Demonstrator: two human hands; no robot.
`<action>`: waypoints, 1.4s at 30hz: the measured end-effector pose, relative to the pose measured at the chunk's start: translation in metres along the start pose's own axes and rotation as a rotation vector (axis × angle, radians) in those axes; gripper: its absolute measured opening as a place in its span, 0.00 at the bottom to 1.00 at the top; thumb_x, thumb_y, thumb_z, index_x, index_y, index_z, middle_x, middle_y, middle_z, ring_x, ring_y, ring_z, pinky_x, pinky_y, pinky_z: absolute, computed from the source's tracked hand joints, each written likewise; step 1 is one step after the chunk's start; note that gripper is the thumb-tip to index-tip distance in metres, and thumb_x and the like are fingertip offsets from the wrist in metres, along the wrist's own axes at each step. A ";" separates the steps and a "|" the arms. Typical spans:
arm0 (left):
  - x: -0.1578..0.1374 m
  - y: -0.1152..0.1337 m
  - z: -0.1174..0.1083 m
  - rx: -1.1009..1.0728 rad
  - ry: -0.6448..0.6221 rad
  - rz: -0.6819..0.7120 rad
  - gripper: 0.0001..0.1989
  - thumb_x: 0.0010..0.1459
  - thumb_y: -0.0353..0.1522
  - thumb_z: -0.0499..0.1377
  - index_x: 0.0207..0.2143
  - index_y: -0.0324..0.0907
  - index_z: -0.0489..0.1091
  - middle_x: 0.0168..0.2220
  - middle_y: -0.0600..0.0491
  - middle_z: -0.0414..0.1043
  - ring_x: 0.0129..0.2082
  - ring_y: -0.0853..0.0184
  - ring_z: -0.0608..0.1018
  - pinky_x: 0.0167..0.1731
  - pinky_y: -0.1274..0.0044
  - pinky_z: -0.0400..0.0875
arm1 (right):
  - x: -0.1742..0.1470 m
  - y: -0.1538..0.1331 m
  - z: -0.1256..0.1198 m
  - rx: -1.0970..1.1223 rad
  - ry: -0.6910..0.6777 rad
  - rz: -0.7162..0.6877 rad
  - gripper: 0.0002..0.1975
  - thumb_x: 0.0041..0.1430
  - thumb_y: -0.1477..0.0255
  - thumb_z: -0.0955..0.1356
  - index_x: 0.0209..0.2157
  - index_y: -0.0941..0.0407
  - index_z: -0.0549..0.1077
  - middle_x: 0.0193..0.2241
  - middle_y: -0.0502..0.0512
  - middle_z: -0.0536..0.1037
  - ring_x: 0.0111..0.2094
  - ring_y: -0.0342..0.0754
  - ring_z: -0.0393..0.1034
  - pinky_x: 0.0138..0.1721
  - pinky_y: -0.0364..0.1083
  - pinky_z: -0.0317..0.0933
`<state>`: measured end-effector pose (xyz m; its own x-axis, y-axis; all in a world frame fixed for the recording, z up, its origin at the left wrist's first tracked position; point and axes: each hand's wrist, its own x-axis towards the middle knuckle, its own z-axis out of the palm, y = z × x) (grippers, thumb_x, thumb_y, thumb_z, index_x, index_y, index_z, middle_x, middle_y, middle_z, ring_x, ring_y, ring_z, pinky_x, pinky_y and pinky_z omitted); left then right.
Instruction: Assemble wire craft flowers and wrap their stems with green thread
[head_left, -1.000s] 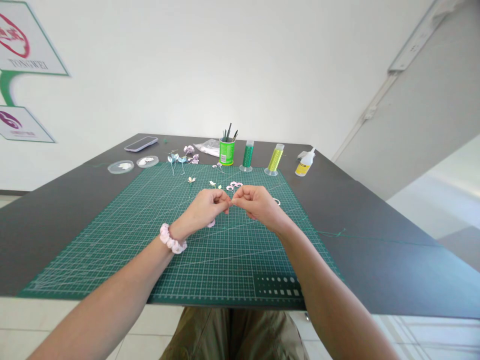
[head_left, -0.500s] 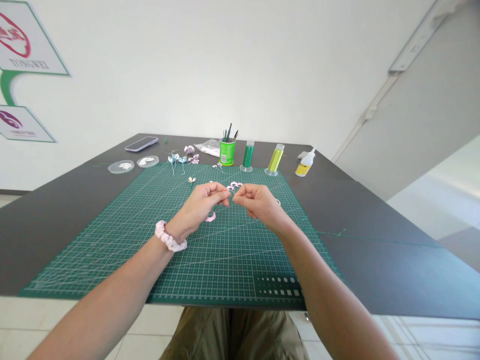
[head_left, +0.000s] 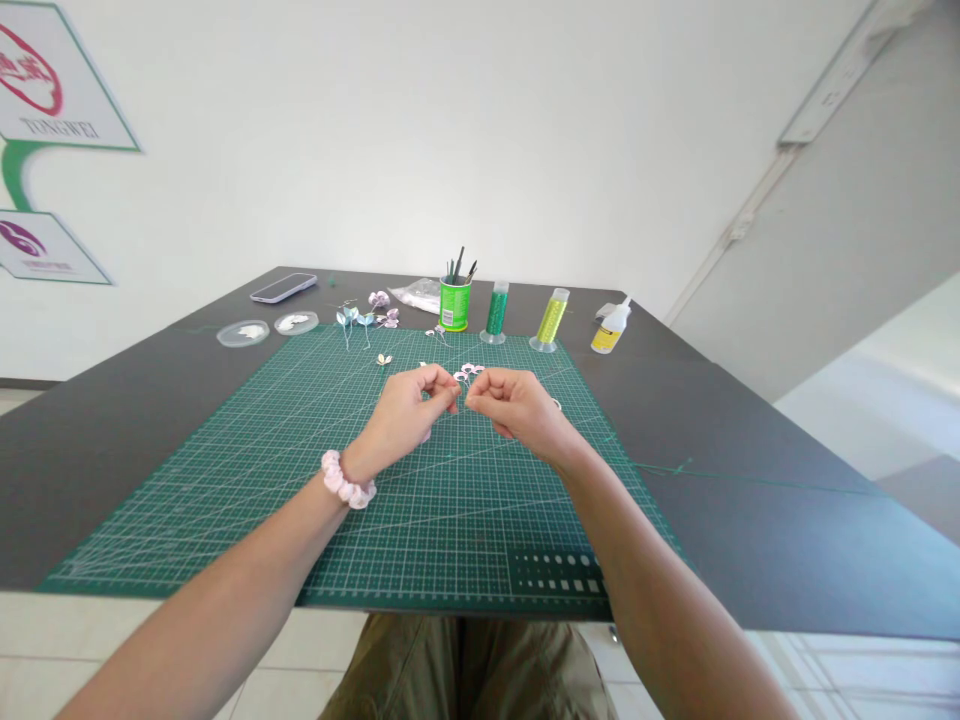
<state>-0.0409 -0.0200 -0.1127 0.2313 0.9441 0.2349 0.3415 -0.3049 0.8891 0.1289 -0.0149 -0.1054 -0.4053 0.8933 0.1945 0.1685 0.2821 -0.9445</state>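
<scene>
My left hand (head_left: 411,405), with a pink scrunchie (head_left: 347,481) on the wrist, has thumb and fingers pinched together. Facing it, my right hand (head_left: 517,405) is also closed in a pinch, the fingertips a small gap apart. Whatever sits in either pinch is too thin to make out. Small pale pink petals (head_left: 469,369) show just past the fingertips; I cannot tell whether they are held or lie on the green cutting mat (head_left: 450,520). A small cream petal piece (head_left: 384,360) rests on the mat beyond my left hand.
At the back stand a green can (head_left: 454,306) of tools, a dark green thread spool (head_left: 496,312), a yellow-green spool (head_left: 551,320) and a glue bottle (head_left: 611,328). Blue flowers (head_left: 354,318), lilac flowers (head_left: 388,318), clear dishes (head_left: 242,333) and a phone (head_left: 283,288) are farther left.
My left hand has turned slightly and its wrist has shifted a little right. A pink curved piece seen below it is now almost wholly hidden. My right hand has stayed put.
</scene>
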 end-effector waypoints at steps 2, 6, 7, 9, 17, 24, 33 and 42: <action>-0.001 0.001 0.001 0.124 0.027 0.097 0.09 0.58 0.33 0.55 0.26 0.41 0.67 0.22 0.58 0.68 0.17 0.75 0.65 0.20 0.80 0.60 | -0.001 -0.001 0.000 0.007 -0.004 -0.020 0.07 0.53 0.71 0.67 0.23 0.57 0.67 0.14 0.40 0.58 0.14 0.36 0.49 0.17 0.40 0.42; -0.001 0.002 0.001 0.352 0.049 0.281 0.08 0.56 0.29 0.54 0.24 0.41 0.66 0.23 0.57 0.70 0.26 0.70 0.70 0.32 0.76 0.64 | 0.000 0.000 -0.001 0.035 0.026 -0.037 0.07 0.53 0.70 0.67 0.24 0.56 0.67 0.13 0.40 0.57 0.14 0.36 0.48 0.16 0.40 0.42; -0.001 0.002 0.001 0.395 0.045 0.321 0.08 0.56 0.28 0.54 0.24 0.41 0.67 0.23 0.56 0.70 0.27 0.69 0.71 0.34 0.75 0.64 | 0.000 0.000 -0.001 0.051 0.038 -0.042 0.07 0.53 0.69 0.67 0.24 0.56 0.67 0.13 0.40 0.58 0.13 0.36 0.49 0.16 0.40 0.42; -0.002 0.002 0.001 0.452 0.032 0.391 0.08 0.57 0.28 0.55 0.25 0.42 0.68 0.23 0.56 0.70 0.28 0.68 0.71 0.38 0.73 0.64 | 0.002 0.001 -0.001 0.081 0.069 -0.053 0.07 0.52 0.69 0.67 0.24 0.56 0.67 0.14 0.41 0.61 0.13 0.35 0.49 0.15 0.40 0.42; -0.004 0.004 0.002 0.462 0.052 0.502 0.09 0.60 0.30 0.54 0.27 0.43 0.70 0.25 0.55 0.73 0.30 0.67 0.71 0.41 0.72 0.64 | 0.007 0.007 -0.002 0.104 0.151 -0.019 0.09 0.50 0.66 0.69 0.24 0.56 0.67 0.14 0.41 0.62 0.13 0.35 0.48 0.14 0.40 0.42; -0.004 0.002 0.002 0.460 0.196 0.529 0.09 0.61 0.31 0.54 0.29 0.43 0.71 0.26 0.55 0.74 0.30 0.67 0.71 0.43 0.70 0.64 | 0.006 0.006 0.000 0.064 0.107 -0.003 0.09 0.51 0.68 0.69 0.23 0.56 0.67 0.13 0.40 0.59 0.13 0.35 0.49 0.15 0.40 0.42; 0.000 -0.001 0.000 0.551 0.281 0.441 0.07 0.59 0.30 0.55 0.29 0.43 0.71 0.26 0.55 0.75 0.30 0.66 0.72 0.42 0.70 0.63 | 0.002 0.005 0.001 0.035 0.002 -0.018 0.09 0.53 0.68 0.68 0.23 0.56 0.66 0.14 0.40 0.56 0.15 0.36 0.47 0.17 0.40 0.41; 0.000 -0.004 0.001 0.585 0.169 0.529 0.09 0.61 0.29 0.53 0.29 0.43 0.71 0.26 0.55 0.75 0.31 0.65 0.71 0.43 0.69 0.61 | 0.003 0.004 0.000 0.107 0.081 -0.063 0.09 0.52 0.67 0.68 0.25 0.56 0.67 0.15 0.41 0.60 0.14 0.35 0.48 0.16 0.40 0.42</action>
<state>-0.0417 -0.0187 -0.1167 0.3711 0.6485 0.6646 0.6580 -0.6887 0.3046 0.1280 -0.0117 -0.1084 -0.3377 0.9015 0.2705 0.0470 0.3032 -0.9518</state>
